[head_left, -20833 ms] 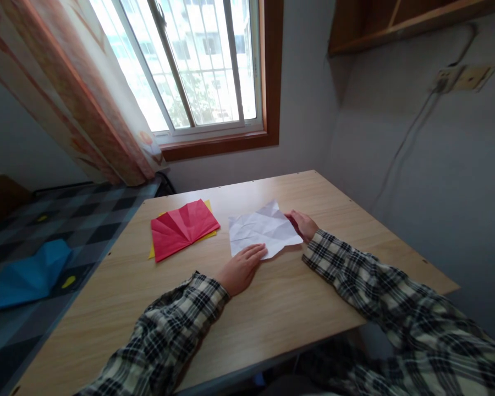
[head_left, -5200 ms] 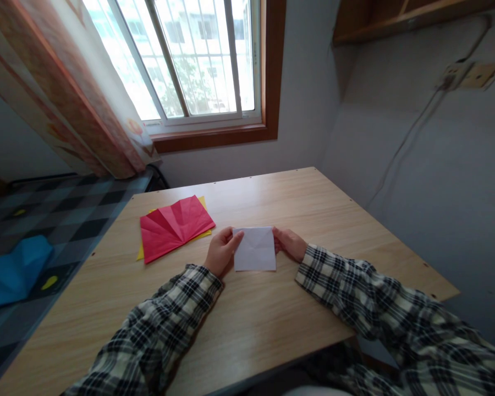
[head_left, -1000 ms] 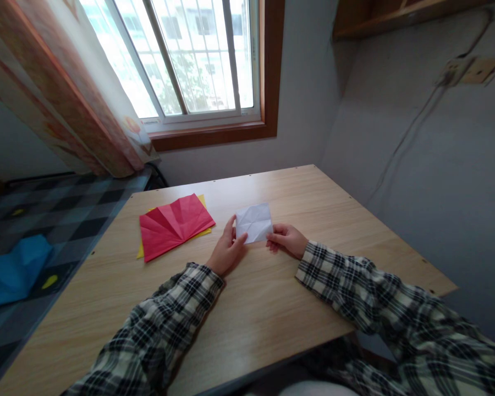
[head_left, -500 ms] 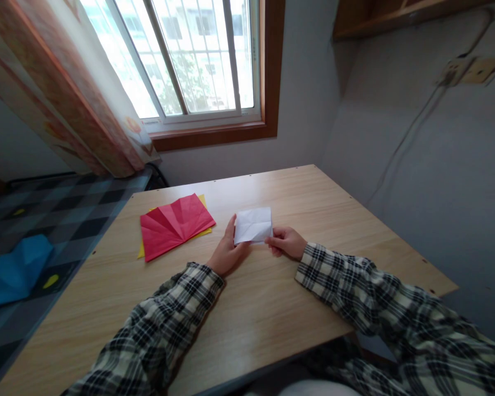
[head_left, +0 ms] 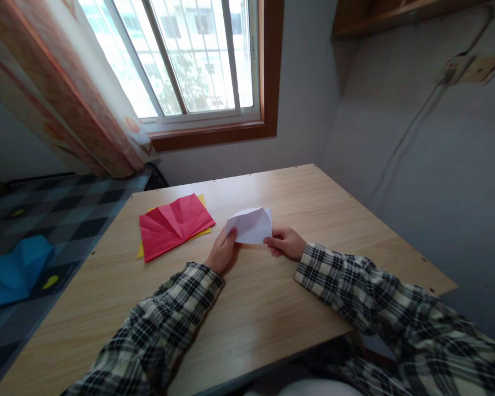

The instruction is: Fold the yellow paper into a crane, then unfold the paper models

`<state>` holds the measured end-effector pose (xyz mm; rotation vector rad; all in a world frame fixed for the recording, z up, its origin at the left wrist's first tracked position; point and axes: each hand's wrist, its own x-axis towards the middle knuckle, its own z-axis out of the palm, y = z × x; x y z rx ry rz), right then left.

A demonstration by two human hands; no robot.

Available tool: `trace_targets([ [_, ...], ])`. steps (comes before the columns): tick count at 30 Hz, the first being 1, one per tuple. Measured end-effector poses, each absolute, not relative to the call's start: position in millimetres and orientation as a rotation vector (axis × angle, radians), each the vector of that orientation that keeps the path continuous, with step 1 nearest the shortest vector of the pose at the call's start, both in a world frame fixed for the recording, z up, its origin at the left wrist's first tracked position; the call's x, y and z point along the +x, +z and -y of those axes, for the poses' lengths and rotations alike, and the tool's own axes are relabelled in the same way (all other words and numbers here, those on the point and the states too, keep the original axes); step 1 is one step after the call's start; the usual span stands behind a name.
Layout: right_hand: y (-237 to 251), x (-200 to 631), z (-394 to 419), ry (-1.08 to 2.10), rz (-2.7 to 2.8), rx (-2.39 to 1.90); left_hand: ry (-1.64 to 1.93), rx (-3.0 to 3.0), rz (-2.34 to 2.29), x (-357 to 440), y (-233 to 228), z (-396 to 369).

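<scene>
Wood table [head_left: 272,308] w/ red (creased) paper [head_left: 175,224]

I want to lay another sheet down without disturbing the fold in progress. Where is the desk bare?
Bare wood runs along the near edge of the table, under the sleeves, and across the far right corner by the wall. The far strip below the window is bare too. The middle is crowded: left hand and right hand hold the white paper, with the red paper just left.

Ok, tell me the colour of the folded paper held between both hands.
White folded paper, clearest in the head view.
</scene>
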<state>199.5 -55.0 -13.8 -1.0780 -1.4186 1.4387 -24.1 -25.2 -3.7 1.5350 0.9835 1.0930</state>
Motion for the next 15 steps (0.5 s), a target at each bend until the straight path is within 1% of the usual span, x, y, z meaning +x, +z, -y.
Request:
trace_targets([
  [9,-10.9,199.8,53.1,1.454,1.370,-1.008,1.182,1.297,-1.037,-25.6,-8.7,21.3],
  [15,-7.8,199.6,52.6,1.439,1.397,-1.033,1.189,1.349,-1.076,-27.0,-9.2,20.2],
])
